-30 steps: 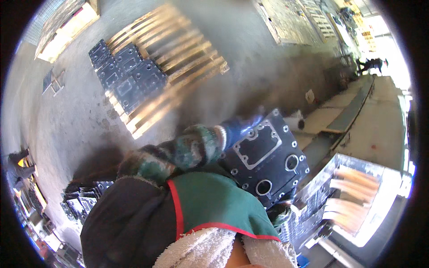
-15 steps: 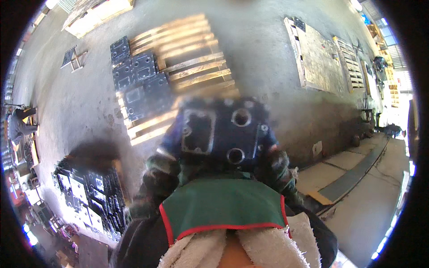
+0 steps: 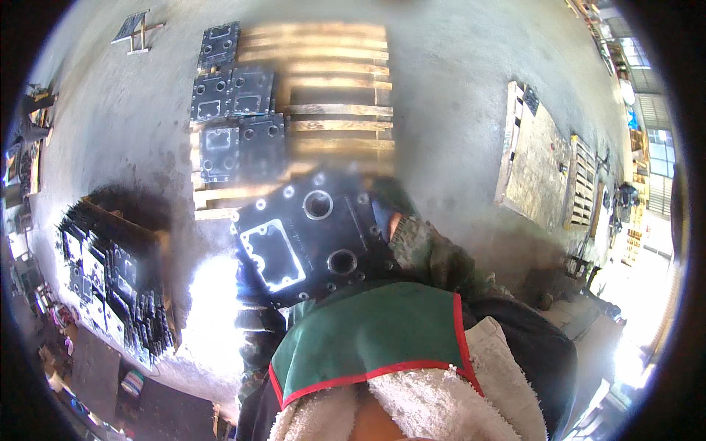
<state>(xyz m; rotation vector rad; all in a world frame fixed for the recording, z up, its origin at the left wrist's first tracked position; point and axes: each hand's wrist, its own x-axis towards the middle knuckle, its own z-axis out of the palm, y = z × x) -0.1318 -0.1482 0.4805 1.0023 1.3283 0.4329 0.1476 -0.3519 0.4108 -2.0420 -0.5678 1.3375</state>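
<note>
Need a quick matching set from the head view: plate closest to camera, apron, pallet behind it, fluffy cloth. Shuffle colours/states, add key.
Things
1. Closest plate
2. Apron
3. Wooden pallet
4. Fluffy cloth

Colours/states
A. White, below the apron in the picture
B. On the floor, with other black plates lying on its left part
C. Held between the left hand and right hand
D. Green with red edging

Pairs: 1-C, 2-D, 3-B, 4-A
</note>
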